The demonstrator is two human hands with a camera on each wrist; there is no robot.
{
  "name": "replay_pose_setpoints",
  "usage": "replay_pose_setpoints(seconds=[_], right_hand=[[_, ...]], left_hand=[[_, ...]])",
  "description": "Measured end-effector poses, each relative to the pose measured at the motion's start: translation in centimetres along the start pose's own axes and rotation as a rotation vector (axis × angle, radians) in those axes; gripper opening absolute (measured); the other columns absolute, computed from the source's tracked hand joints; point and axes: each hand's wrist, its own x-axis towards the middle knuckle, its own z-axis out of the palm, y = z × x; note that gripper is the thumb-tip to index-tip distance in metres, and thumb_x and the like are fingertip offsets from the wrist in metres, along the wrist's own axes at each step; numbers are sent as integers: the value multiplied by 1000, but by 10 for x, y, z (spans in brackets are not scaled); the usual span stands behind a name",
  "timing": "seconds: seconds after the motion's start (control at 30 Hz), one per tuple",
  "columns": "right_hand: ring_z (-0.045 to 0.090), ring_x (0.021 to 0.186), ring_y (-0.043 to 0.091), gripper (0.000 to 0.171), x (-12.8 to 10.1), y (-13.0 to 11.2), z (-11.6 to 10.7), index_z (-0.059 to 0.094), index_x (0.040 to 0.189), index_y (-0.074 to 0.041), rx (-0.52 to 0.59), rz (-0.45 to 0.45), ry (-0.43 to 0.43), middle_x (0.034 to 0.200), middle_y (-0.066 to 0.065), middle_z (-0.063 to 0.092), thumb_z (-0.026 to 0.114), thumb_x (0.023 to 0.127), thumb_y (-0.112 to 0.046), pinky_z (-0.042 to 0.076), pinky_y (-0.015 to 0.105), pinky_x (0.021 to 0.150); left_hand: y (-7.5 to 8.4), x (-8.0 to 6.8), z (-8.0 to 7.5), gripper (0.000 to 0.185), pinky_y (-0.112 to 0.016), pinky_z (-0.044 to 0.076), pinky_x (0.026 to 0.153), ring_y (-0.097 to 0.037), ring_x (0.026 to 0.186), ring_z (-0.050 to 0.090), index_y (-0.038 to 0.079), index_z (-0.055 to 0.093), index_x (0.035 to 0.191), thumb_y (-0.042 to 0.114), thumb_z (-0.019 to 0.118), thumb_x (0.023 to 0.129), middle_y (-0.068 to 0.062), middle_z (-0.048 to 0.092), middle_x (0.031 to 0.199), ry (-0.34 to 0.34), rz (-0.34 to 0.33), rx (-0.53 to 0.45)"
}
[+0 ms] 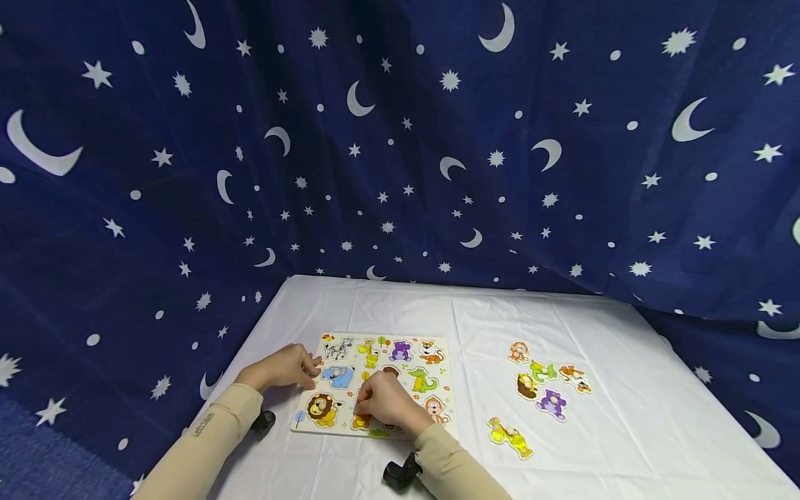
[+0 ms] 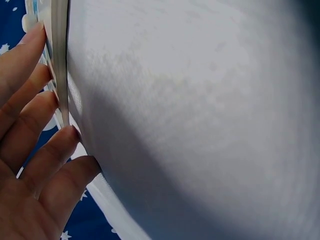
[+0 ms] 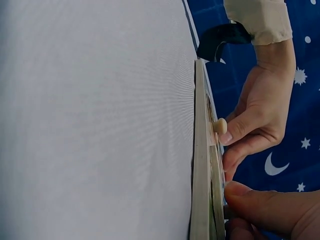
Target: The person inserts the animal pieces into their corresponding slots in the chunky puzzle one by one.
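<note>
Pinching, seemingly, an orange piece [image 1: 361,421]: right hand [image 1: 386,401].

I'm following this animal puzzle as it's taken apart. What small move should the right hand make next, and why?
Probably lift the orange piece straight up. The right hand already pinches it at the puzzle board's near edge, the left hand steadies the board's left side, and loose pieces lie on the cloth to the right.

The right hand [image 1: 384,401] hides the puzzle piece [image 1: 361,421] under its fingers.
</note>
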Motion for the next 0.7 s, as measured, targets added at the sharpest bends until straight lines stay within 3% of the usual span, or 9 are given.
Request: replay_pose_setpoints(seconds=[0.17,0.33,0.57,0.7], right_hand=[[47,56,-5,15,1,-2,1,74,64,-9,-22,3,2,60,-6,67,83,75,-5,42,14,57],[46,56,-5,16,1,-4,0,74,63,-9,-45,10,2,59,-6,66,83,75,-5,41,14,58],[47,53,-3,16,-1,-13,-2,73,64,-10,-123,-1,-8,59,-6,66,82,77,-5,43,14,57],[49,54,-3,15,-1,-18,-3,74,66,-11,-156,11,-12,60,-7,67,83,77,-6,44,15,60]], left_hand=[[-2,-1,0,28,-41,47,99,-40,129,56,7,80,93,6,89,67,-20,69,124,-7,-1,-1],[-1,1,0,28,-36,47,92,-38,126,58,6,80,93,6,89,66,-21,69,123,-10,-6,0],[0,0,1,27,-50,44,109,-40,130,56,6,80,92,5,89,67,-21,69,123,-8,-15,-16],[0,-1,0,28,-49,46,106,-41,130,56,5,80,94,5,89,67,-21,69,124,-12,-2,-7]])
